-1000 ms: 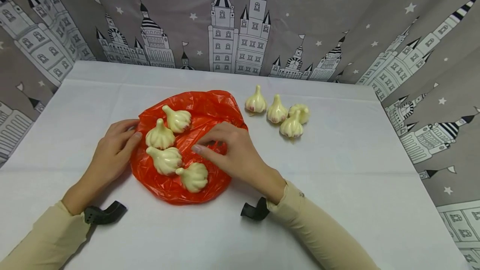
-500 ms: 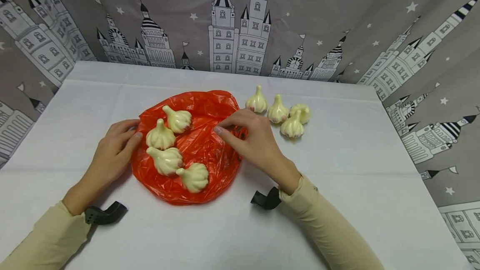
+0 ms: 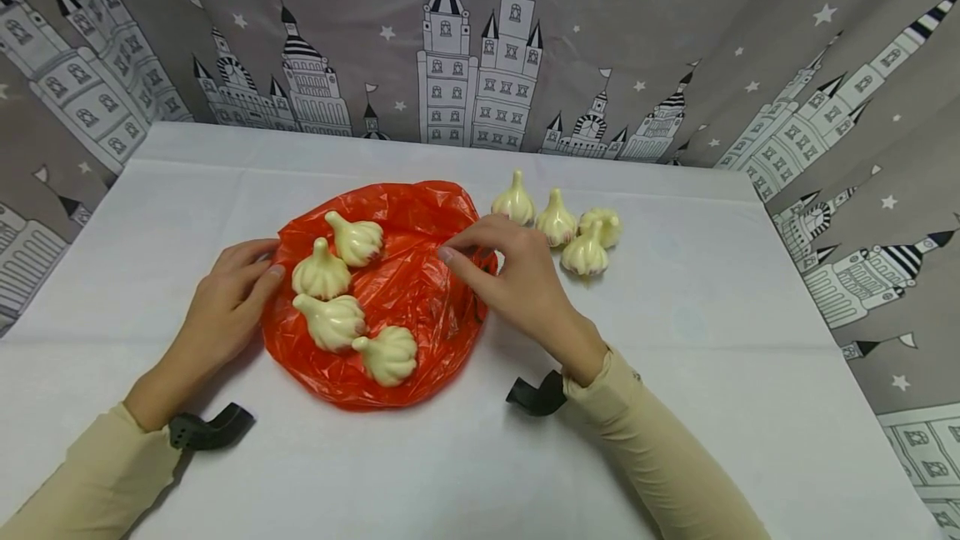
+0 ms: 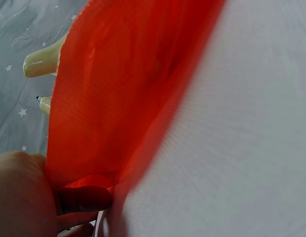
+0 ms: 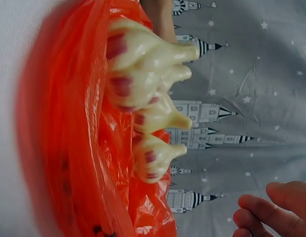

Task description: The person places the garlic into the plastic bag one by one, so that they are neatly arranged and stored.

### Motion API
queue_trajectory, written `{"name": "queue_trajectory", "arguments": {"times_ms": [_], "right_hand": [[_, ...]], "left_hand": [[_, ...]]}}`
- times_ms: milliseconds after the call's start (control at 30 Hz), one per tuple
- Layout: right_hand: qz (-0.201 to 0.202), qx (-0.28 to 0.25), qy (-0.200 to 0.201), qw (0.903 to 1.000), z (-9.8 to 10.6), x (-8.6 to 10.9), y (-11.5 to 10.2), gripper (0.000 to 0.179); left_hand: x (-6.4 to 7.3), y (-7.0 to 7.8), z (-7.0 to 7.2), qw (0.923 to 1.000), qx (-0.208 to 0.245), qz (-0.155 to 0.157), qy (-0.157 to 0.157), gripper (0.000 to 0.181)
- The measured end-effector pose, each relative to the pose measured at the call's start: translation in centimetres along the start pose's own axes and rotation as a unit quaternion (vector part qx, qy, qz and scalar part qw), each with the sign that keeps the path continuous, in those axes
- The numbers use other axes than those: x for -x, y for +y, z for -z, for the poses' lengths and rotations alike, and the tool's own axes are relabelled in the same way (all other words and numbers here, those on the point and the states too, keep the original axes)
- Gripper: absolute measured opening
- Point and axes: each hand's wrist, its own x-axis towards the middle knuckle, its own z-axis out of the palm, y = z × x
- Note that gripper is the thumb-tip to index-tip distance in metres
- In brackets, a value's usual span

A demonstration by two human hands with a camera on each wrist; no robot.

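Note:
A red plastic bag (image 3: pixel 408 290) lies on the white table, its rim standing up in the wrist views. Several garlic bulbs (image 3: pixel 321 271) sit in its left part; their purple marks show in the right wrist view. My left hand (image 3: pixel 225 294) holds the bag's left rim, thumb on one side and fingers on the other in the left wrist view. Over the bag's right part hovers my right hand (image 3: pixel 517 273), fingers bent and apart from the thumb, with nothing between them. In the right wrist view its fingers (image 5: pixel 261 207) are off the bag.
Outside the bag, several more garlic bulbs (image 3: pixel 555 222) stand grouped at the back right of the table (image 3: pixel 675 340), just beyond my right hand. A grey curtain (image 3: pixel 645 23) printed with castles hangs behind. A black wrist mount (image 3: pixel 212 426) sits at my left cuff.
My right hand has moved right and slightly away from me, from the bag's middle to its right side, slowing at the end. The left hand and the garlic bulbs have stayed put.

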Motion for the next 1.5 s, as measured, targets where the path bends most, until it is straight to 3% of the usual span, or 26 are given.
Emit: {"name": "queue_trajectory", "arguments": {"times_ms": [433, 667, 1033, 1267, 1500], "right_hand": [[-0.024, 0.025, 0.036, 0.9987, 1.4, 0.3, 2.3, 0.010], [-0.071, 0.054, 0.081, 0.9927, 4.5, 1.6, 4.3, 0.012], [-0.126, 0.122, 0.161, 0.9712, 9.8, 2.7, 7.8, 0.014], [-0.167, 0.151, 0.163, 0.9606, 10.8, 3.0, 8.7, 0.016], [-0.175, 0.183, 0.150, 0.9557, 10.4, 3.2, 9.1, 0.015]], "left_hand": [[0.1, 0.2, 0.2, 0.9998, -0.004, 0.017, -0.008, 0.042], [0.1, 0.4, 0.2, 1.0000, 0.000, 0.009, -0.003, 0.042], [0.1, 0.2, 0.2, 1.0000, 0.001, 0.009, -0.002, 0.040], [0.2, 0.1, 0.3, 1.0000, 0.001, 0.002, 0.000, 0.041], [0.1, 0.2, 0.2, 1.0000, 0.002, 0.002, -0.001, 0.040]]}}
